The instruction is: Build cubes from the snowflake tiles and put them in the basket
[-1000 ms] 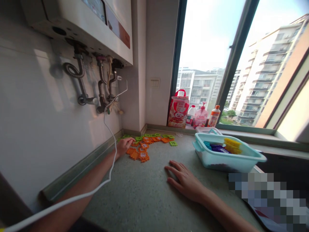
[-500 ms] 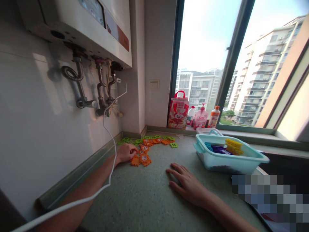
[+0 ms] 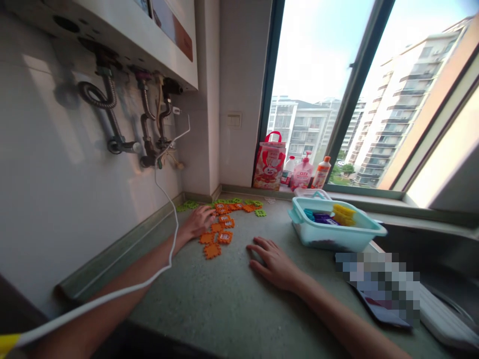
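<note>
Orange interlocking puzzle tiles [image 3: 212, 251], some bearing white printed patches, lie loosely scattered on the grey-green countertop [image 3: 224, 309]. Behind them, green tiles [image 3: 189, 205] of the same notched shape run along the back edge. My left hand [image 3: 199, 222] is at the left side of the orange tiles, its fingers stretched towards the far ones; I see nothing held in it, though its fingertips partly cover the tiles there. Palm down on the counter to the right of the tiles rests my right hand [image 3: 276, 265], fingers apart and holding nothing.
A pale blue basin [image 3: 337, 238] with purple, teal and yellow pieces stands right, by the sink [image 3: 445, 264]. A partly blurred phone-like object [image 3: 385, 309] lies in front. Bottles [image 3: 301, 172] and a red bag [image 3: 270, 164] line the windowsill. A white cable [image 3: 168, 271] crosses my left forearm.
My left hand has gone from curled fingers at the near orange tiles to reaching further back. The orange tiles are more spread out, one now nearer me. My right hand stays flat; the view has shifted.
</note>
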Motion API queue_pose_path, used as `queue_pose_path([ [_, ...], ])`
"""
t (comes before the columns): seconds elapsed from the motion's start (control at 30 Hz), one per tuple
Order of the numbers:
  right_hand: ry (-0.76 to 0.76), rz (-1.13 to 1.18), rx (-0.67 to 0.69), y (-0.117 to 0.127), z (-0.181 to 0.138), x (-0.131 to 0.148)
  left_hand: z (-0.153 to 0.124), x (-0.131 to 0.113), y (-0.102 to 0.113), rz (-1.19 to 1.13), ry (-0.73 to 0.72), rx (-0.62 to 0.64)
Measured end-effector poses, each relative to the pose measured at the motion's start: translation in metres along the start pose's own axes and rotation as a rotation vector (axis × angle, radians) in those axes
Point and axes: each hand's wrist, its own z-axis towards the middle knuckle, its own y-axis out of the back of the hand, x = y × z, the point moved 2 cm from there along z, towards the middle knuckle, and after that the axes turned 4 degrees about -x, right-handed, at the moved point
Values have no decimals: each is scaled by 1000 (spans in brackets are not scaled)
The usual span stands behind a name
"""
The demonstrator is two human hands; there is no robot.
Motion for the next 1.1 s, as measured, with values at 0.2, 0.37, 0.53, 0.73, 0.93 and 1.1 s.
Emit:
queue_pose_path([
  [0.2,37,-14,-26,1,0,1,2,1,-3,45,13,-32],
  [0.37,45,-35,-43,1,0,1,-2,2,7,134,77,-162],
  [0.53,56,-25,-53,-1,1,0,7,2,7,121,6,-50],
  [0.73,66,-25,-64,1,1,0,17,14,10,146,-18,77],
  [0.93,78,-26,-64,3,0,-1,25,29,24,180,5,174],
  [1.1,82,-25,-57,1,1,-3,36,37,30,144,-40,248],
])
